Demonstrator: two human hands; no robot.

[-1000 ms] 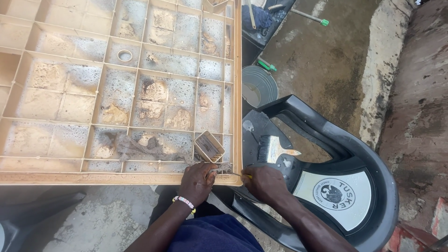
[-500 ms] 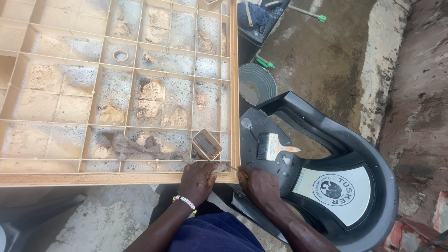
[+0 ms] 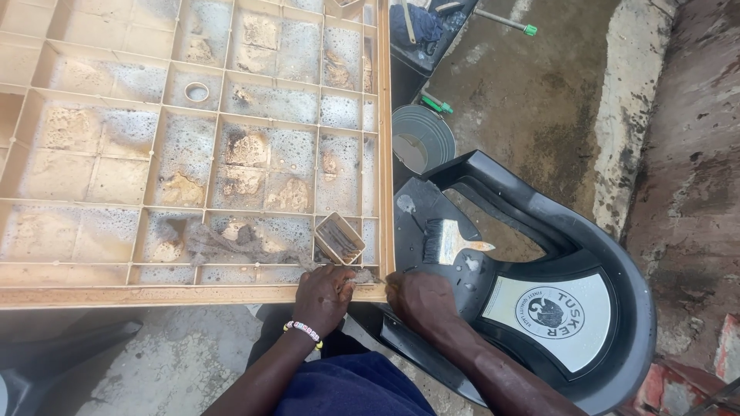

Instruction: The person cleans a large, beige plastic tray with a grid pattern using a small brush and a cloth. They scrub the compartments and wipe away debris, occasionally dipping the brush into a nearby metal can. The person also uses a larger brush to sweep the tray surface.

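A large tan plastic panel point(image 3: 193, 294) with a grid of ribbed, dusty compartments lies in front of me. My left hand point(image 3: 324, 296), with a bead bracelet on its wrist, has its fingers curled on the panel's near rim, close to the right corner. A small greyish scrap point(image 3: 361, 276) lies at its fingertips. My right hand point(image 3: 420, 296) grips the panel's near right corner, a little apart from the left hand. A small open tan box point(image 3: 339, 239) sits tilted in a compartment just beyond the left hand.
A black plastic chair point(image 3: 609, 254) lies on its back right of the panel, with a flat paintbrush point(image 3: 447, 245) resting on it. Farther off, a grey bucket point(image 3: 424, 139) and green-tipped tools point(image 3: 435, 104) stand on the concrete floor. A rough wall point(image 3: 686, 192) runs along the right.
My right hand has slid a little left along the chair onto the panel's corner. My left hand stays at the same spot on the rim.
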